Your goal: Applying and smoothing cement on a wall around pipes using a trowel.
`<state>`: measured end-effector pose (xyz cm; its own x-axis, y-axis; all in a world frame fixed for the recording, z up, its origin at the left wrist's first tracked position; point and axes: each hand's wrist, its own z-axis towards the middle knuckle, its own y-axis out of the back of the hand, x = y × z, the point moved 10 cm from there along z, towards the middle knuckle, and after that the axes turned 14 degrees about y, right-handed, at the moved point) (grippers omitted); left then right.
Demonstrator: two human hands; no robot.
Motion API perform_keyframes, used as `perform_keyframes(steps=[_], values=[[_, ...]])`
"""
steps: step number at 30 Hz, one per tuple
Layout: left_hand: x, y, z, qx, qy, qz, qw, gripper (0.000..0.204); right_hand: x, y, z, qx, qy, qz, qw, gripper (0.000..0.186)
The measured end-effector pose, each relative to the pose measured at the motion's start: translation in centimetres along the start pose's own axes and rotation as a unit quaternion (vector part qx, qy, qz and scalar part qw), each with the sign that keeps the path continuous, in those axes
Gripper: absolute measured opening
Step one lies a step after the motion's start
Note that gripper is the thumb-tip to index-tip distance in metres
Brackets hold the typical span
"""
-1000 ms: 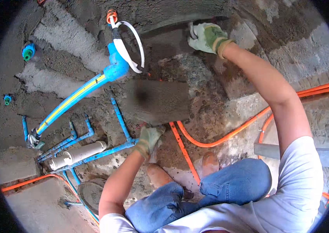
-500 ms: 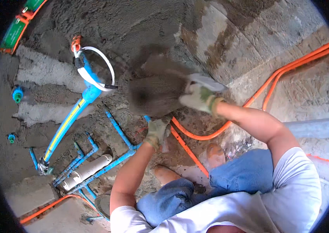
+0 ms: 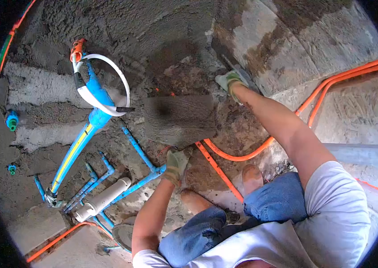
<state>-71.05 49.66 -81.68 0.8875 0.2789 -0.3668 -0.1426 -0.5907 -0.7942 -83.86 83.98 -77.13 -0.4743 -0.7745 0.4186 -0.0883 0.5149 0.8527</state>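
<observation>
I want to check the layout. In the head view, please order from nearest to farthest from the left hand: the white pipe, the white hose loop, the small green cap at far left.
From the left hand:
1. White pipe, lower left.
2. White hose loop, upper left.
3. Green cap, far left.

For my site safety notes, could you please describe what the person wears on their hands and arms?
Both hands wear worn, pale greenish work gloves with snug cuffs: left hand, right hand. Both forearms are bare below the short sleeves of a white T-shirt. No watch or wristband shows.
</observation>
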Motion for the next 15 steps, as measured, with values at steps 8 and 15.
perform_keyframes(steps=[8, 15], values=[[3.0, 11.0, -1.4, -0.136, 0.053, 0.198, 0.969, 0.038, 4.3, -5.2, -3.9, 0.142, -0.177, 0.481, 0.847, 0.023], [-1.7, 1.4, -0.3, -0.214, -0.03, 0.665, 0.715, 0.04, 3.9, -5.8, -5.4, 0.15, -0.133, 0.601, 0.774, 0.017]])
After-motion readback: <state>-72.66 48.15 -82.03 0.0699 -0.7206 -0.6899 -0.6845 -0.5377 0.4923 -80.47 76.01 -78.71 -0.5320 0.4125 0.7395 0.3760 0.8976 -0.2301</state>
